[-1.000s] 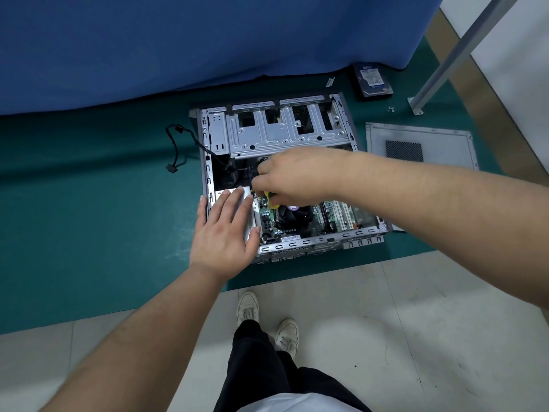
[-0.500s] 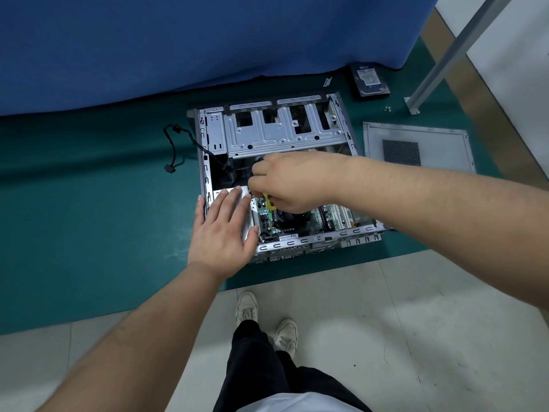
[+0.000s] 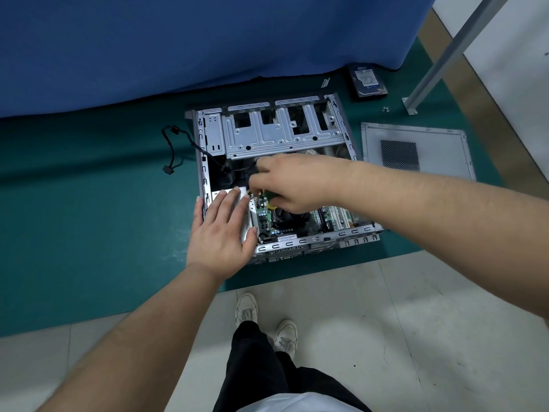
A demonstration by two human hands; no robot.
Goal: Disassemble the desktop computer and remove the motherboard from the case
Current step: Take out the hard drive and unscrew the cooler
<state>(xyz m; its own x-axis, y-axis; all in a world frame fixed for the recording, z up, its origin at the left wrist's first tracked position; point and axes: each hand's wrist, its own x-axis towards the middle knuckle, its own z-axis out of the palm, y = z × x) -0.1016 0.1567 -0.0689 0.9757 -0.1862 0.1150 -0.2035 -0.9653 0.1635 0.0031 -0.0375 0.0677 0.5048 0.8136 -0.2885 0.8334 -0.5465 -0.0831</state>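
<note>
The desktop computer case (image 3: pixel 282 135) is laid on its side on a green mat (image 3: pixel 89 218), open face upward, with its long axis running left to right and slightly skewed, the right end nearer. The drive cage occupies the far half. The motherboard (image 3: pixel 267 217) is seated in the near half, lying flat, and is partly hidden by the right hand.

The left hand (image 3: pixel 221 230) is laid flat, fingers straight and together, on a silver plate at the near left corner of the case. The right hand (image 3: pixel 292 185) is curled over the board, and a tool with a green and yellow handle (image 3: pixel 271 202) is gripped in it; the tip is hidden.

A black cable (image 3: pixel 173 150) is trailed out over the mat left of the case. The detached side panel (image 3: pixel 416 150) is laid flat to the right. A hard drive (image 3: pixel 368 83) is placed at the far right, beside a blue cloth (image 3: pixel 178 40). Pale floor tiles (image 3: pixel 416 307) adjoin the near edge of the mat.
</note>
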